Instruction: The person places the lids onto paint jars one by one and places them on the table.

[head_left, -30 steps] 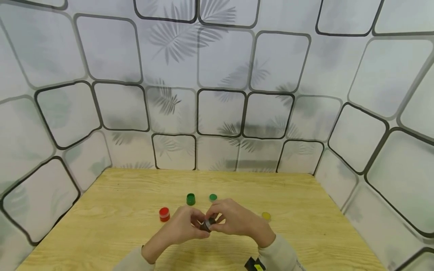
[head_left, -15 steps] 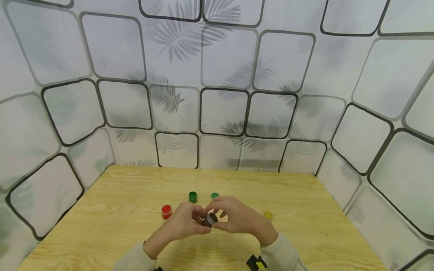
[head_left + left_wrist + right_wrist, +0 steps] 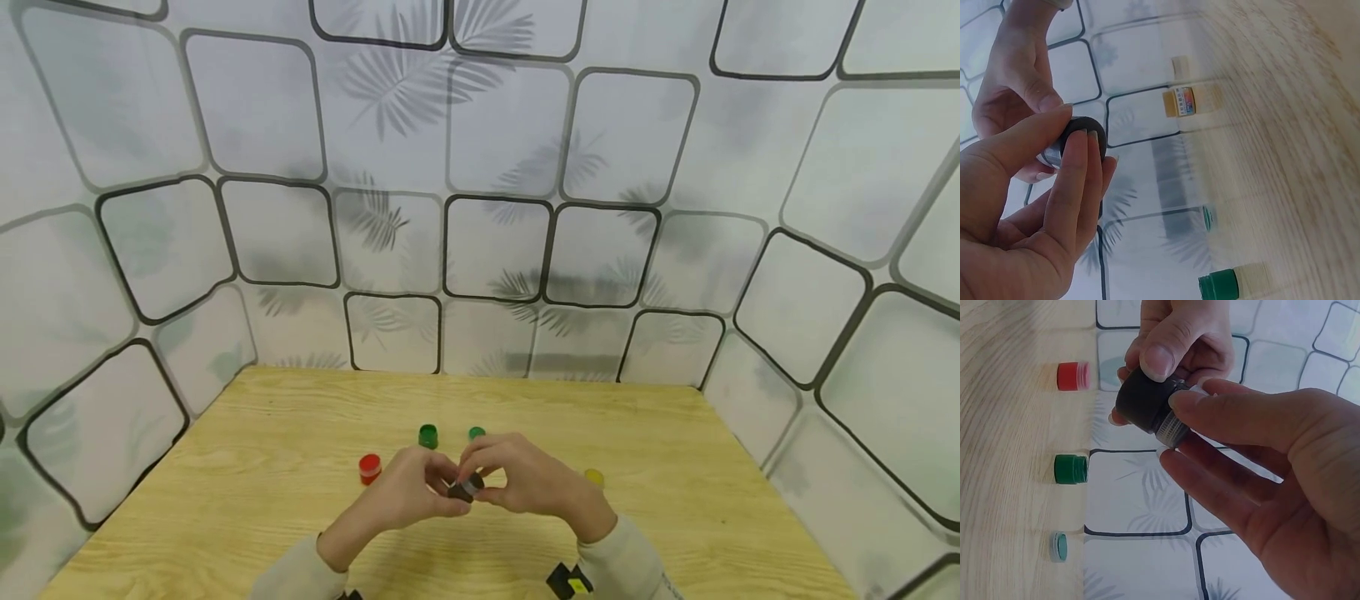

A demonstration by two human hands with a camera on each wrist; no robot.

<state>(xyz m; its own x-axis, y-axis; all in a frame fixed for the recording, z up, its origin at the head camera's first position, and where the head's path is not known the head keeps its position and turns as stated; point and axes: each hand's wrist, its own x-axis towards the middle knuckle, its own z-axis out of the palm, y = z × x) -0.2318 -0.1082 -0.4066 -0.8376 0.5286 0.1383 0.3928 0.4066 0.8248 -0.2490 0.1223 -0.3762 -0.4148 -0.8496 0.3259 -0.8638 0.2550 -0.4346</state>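
Note:
A small black paint jar [image 3: 1141,400] is held between both hands above the table. My left hand [image 3: 408,493] grips the jar's dark body between thumb and fingers. At the jar's other end, a clear ridged lid [image 3: 1172,429] sits against the body, and the thumb and fingertips of my right hand [image 3: 517,477] pinch it. How tightly the lid sits I cannot tell. Beyond the hands stands an uncovered green paint jar [image 3: 428,437], with a green lid [image 3: 477,433] lying to its right, partly hidden by the right hand in the head view.
A red paint jar [image 3: 370,469] with a pale lid stands left of the hands. To the right, behind the right wrist, is a yellow paint jar [image 3: 1180,102] with a printed label. Patterned cloth walls [image 3: 495,250] enclose the back and sides of the wooden table [image 3: 660,450].
Both hands keep hold of the black jar and its lid. The jar's end faced the head camera more half a second ago; it is now turned, and the right fingers cover its lid more.

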